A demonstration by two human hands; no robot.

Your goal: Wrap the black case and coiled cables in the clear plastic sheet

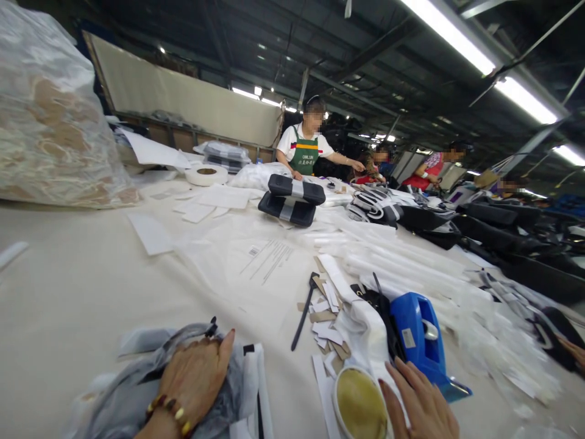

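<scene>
Grey plastic bag [119, 399] with a dark item inside lies at the near left edge of the desk [68, 286]. Its long axis runs roughly left to right, rising slightly toward the right, and a white folded end [256, 390] points at the desk's middle. Left hand [196, 378] lies on top of it, palm down, fingers straight and together, pointing up and right; flat, nothing gripped; beaded bracelet at the wrist. Right hand [420, 405] enters from the lower right, fingers stretched and loosely spread, pointing up and left, closed on nothing. Its fingertips are at the white cloth [365, 332], just beside a yellowish tape roll [361, 402] and the base of the blue tape dispenser [418, 335]. Dispenser's long axis runs from upper left to lower right, cutter end nearest. Black strap [304, 311] lies between the two hands, farther out
</scene>
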